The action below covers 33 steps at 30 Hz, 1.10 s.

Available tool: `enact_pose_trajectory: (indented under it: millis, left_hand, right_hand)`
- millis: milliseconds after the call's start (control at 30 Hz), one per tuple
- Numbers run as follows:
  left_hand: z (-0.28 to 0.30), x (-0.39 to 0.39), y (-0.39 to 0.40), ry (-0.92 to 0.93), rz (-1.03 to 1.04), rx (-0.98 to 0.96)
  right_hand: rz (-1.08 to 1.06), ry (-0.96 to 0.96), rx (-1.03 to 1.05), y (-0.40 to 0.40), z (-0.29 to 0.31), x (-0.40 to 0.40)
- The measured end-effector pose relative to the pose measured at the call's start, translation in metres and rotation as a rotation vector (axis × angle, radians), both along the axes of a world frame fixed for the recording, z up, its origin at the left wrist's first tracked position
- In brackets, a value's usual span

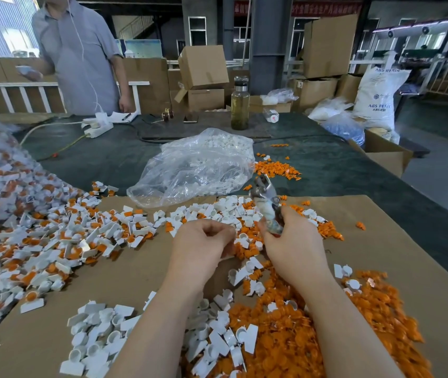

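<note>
Head view looks down on a desk [108,159] with a dark cover, its near half under a sheet of cardboard [141,271]. Right hand [291,238] holds a tool [268,205] by its lower end, the grip wrapped round it with fingers curled. The tool is blurred, greyish and metallic, and it stands tilted up and away toward the far edge, above the middle of the cardboard. Left hand [203,241] sits just beside the right, close but apart. Its grip is curled in on itself, fingertips toward the thumb, and I cannot tell whether it pinches anything. Both hands hover over a mixed scatter of white parts [100,331] and orange caps [285,336], which spread along the near edge and pile thick toward the left edge. Beyond the cardboard, mid-desk, lies a clear bag [198,165] with more white pieces inside. A bottle [240,105] of yellowish liquid stands near the far edge, and a power strip [97,126] lies toward the far left corner. A person [81,50] in a grey shirt stands behind the far edge.
</note>
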State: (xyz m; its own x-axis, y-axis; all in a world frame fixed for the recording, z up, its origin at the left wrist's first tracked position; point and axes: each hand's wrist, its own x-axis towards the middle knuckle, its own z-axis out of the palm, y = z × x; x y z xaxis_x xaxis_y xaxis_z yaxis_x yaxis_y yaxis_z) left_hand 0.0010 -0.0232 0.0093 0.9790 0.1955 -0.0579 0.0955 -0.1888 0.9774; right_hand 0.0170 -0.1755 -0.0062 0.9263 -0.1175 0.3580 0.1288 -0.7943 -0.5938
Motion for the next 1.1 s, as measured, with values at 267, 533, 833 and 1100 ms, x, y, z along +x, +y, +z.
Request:
enact_pose_trajectory:
  millis: [267,533,833,1100]
  left_hand:
    - [0.009,0.0,-0.006,0.06,0.013,-0.435]
    - [0.009,0.0,-0.008,0.024,0.005,-0.504]
    - [0.016,-0.005,-0.013,-0.001,-0.014,-0.553]
    - [0.017,-0.006,-0.014,-0.118,0.046,-0.458]
  right_hand:
    - [0.165,-0.046,0.477,0.008,0.01,-0.007]
    - [0.235,-0.126,0.547,0.015,0.013,-0.012]
    - [0.118,-0.243,0.433,0.018,0.007,-0.01]
    - [0.071,-0.269,0.376,0.025,0.006,-0.011]
